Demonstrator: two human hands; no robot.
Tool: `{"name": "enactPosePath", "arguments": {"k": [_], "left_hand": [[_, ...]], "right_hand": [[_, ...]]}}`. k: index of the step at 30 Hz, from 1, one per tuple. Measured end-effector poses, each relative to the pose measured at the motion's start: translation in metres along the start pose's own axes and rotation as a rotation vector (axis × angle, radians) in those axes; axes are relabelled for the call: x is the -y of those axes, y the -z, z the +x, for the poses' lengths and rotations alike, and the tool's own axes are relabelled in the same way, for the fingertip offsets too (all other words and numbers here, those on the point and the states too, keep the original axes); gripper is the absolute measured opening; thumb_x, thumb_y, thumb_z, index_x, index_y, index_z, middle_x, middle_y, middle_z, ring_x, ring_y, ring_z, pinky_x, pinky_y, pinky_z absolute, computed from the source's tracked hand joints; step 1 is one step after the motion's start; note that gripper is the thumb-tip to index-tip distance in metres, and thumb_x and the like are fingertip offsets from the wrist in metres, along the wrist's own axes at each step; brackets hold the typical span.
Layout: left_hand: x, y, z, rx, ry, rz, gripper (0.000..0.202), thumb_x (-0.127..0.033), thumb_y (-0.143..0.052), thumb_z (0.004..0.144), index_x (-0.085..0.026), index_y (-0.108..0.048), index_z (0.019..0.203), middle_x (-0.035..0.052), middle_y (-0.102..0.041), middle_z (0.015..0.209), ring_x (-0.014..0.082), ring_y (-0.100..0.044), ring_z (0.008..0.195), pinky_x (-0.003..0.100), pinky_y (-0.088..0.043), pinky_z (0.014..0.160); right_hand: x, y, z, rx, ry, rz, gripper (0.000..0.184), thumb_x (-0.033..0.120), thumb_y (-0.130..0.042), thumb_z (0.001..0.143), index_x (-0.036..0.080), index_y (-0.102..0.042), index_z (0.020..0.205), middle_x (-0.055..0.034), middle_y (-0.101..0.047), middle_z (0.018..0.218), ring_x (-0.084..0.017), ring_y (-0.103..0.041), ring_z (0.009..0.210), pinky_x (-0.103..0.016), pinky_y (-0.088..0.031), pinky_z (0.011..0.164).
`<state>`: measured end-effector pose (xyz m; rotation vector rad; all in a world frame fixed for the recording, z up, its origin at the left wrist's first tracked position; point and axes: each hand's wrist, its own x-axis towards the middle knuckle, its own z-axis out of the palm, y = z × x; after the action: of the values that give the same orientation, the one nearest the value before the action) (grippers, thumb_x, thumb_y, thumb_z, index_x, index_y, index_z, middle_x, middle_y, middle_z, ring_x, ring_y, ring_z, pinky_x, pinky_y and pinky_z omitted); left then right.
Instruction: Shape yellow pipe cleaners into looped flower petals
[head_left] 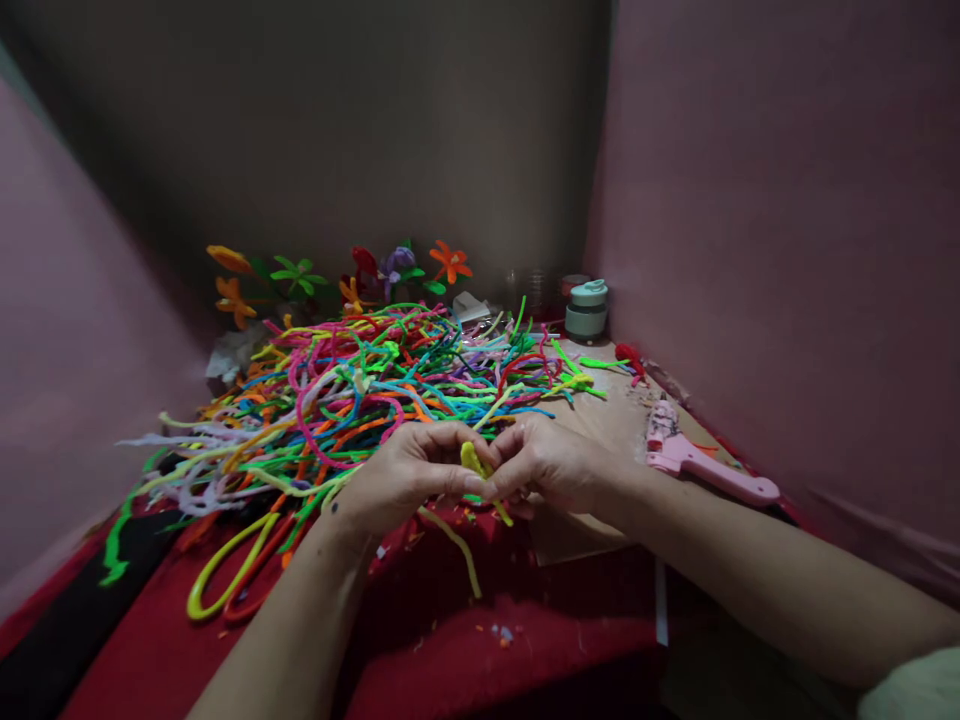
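Between my two hands is a small bent piece of yellow pipe cleaner (474,460), its short end poking out below the fingers. My left hand (420,465) pinches it from the left with thumb and forefinger. From the right, my right hand (536,460) grips the same piece, fingertips nearly touching those of the left. The fingers hide part of its shape. Just behind the hands spreads a big tangled heap of many-coloured pipe cleaners (352,390). One loose pale yellow pipe cleaner (465,555) hangs below my left hand.
A pink glue gun (705,465) lies right of my hands on a brown board (585,540). A green-lidded jar (587,312) stands at the back. Pipe-cleaner flowers (450,262) rise behind the heap. Scraps (504,634) dot the red cloth (585,620). Walls close in on both sides.
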<state>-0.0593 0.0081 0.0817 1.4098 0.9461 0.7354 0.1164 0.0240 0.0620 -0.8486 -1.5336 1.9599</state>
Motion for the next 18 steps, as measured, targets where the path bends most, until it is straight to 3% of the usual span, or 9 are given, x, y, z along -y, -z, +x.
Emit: {"name": "enactPosePath", "arguments": {"k": [8,13,18], "left_hand": [[0.0016,-0.0011,0.0042,-0.109,-0.04,0.076,0.008,-0.018,-0.069,0.064,-0.014,-0.066,0.07,0.0001,-0.061,0.065,0.0085,-0.051,0.055,0.019,-0.039,0.053],[0.0014,0.0,0.0039,-0.144,-0.05,0.099,0.013,-0.024,-0.067,0.068,-0.014,-0.067,0.077,-0.0025,-0.055,0.057,0.0051,-0.042,0.047,0.017,-0.032,0.046],[0.0024,-0.0063,0.0063,-0.202,-0.034,0.096,0.016,-0.028,-0.065,0.071,-0.012,-0.063,0.073,-0.0024,-0.052,0.052,0.0057,-0.04,0.045,0.018,-0.029,0.043]], "right_hand": [[0.0015,0.0007,0.0007,-0.054,0.014,-0.06,0.007,0.016,-0.067,0.057,0.013,-0.061,0.055,0.0046,-0.048,0.043,-0.005,-0.04,0.036,-0.02,-0.027,0.037],[0.0051,-0.0014,-0.0002,-0.138,0.011,-0.013,0.01,0.019,-0.067,0.057,0.013,-0.06,0.054,0.0027,-0.053,0.048,-0.006,-0.042,0.039,-0.022,-0.03,0.04],[0.0053,-0.0014,0.0,-0.246,0.067,-0.115,0.011,0.017,-0.063,0.059,0.014,-0.057,0.05,0.0051,-0.045,0.041,-0.005,-0.037,0.038,-0.021,-0.026,0.039]]}}
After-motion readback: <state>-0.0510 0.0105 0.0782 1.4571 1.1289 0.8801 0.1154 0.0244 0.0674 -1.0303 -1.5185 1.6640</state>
